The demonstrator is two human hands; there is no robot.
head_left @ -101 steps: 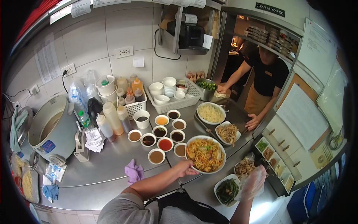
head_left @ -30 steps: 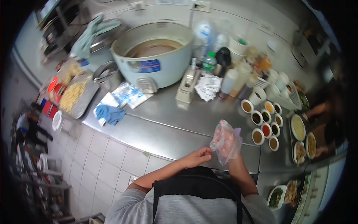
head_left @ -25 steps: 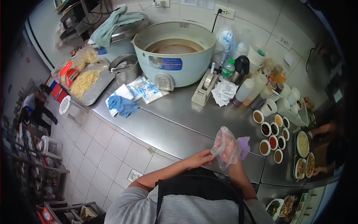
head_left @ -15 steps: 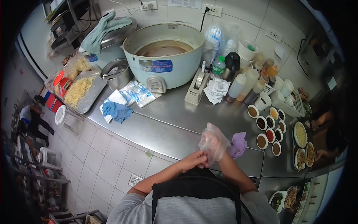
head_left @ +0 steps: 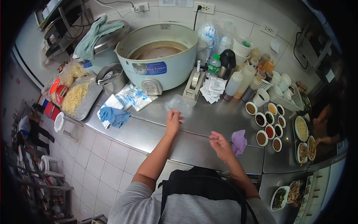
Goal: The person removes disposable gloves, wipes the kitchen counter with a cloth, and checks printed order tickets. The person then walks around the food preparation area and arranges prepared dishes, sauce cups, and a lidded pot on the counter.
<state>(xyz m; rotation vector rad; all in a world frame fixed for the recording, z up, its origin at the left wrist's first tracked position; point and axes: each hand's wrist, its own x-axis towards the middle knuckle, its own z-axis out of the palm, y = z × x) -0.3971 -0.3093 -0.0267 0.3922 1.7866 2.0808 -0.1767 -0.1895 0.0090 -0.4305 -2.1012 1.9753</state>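
My left hand (head_left: 173,123) is bare and reaches over the steel counter (head_left: 194,147), its fingers loosely curled with the tips apart. Just beyond it is a clear plastic glove (head_left: 180,105), crumpled and blurred, in front of the tape dispenser (head_left: 194,86). Whether the glove touches the counter is hard to make out. My right hand (head_left: 221,146), bare as well, hovers over the counter's near side with its fingers spread and nothing in them. Close to its right lies a crumpled purple cloth (head_left: 239,142).
A large rice cooker pot (head_left: 156,59) stands at the back. Left are a blue cloth (head_left: 114,116), plastic bags (head_left: 136,98) and a noodle tray (head_left: 77,98). Sauce cups (head_left: 269,130), bottles (head_left: 247,83) and food dishes (head_left: 301,128) are right. Another person's arm (head_left: 323,114) shows at far right.
The plastic glove has come off my right hand and is now farther forward on the left. My hands have separated, the left moving forward. The view has shifted slightly.
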